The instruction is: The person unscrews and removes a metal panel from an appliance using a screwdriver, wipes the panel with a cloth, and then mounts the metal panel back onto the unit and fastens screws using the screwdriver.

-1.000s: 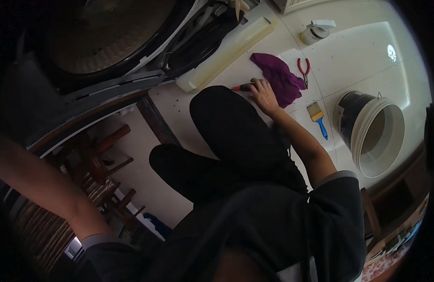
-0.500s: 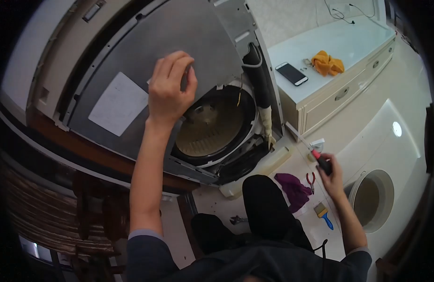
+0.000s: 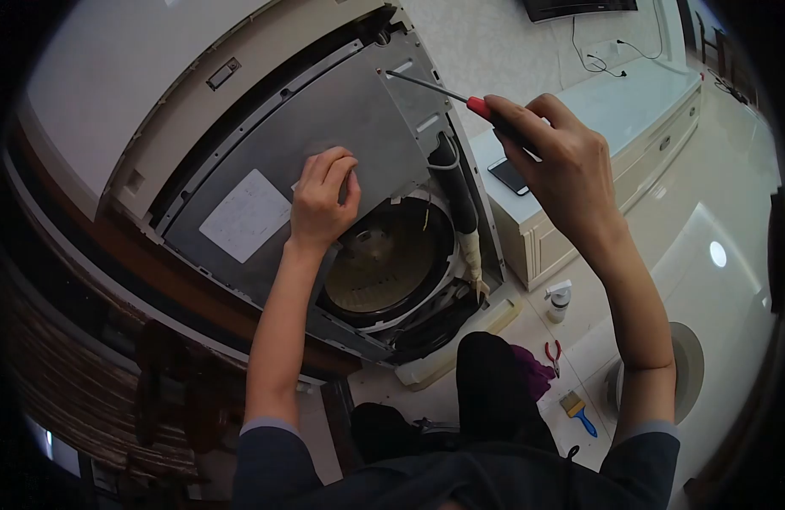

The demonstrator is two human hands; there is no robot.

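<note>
A screwdriver (image 3: 480,106) with a red and black handle is in my right hand (image 3: 571,157), its fingers wrapped round the grip. The long shaft points left, and its tip meets or hovers by the top right corner of a grey metal panel (image 3: 341,110). My left hand (image 3: 324,191) is curled in front of that panel, thumb and fingers together; what they hold, if anything, is hidden. A white paper label (image 3: 243,217) is on the panel beside my left wrist. Below the panel edge shows a round black-rimmed opening (image 3: 443,242) with a dusty inside.
A dark pipe (image 3: 453,191) runs down the unit's right side. A white cabinet (image 3: 549,255) carries a phone (image 3: 507,176). On the floor lie red pliers (image 3: 554,357), a purple cloth (image 3: 532,374), a paintbrush (image 3: 577,412) and a spray bottle (image 3: 559,302). A bucket (image 3: 688,365) stands right.
My right hand has raised the screwdriver from low on the right to the panel's upper corner. The view has shifted upward; my left hand stays curled at the panel.
</note>
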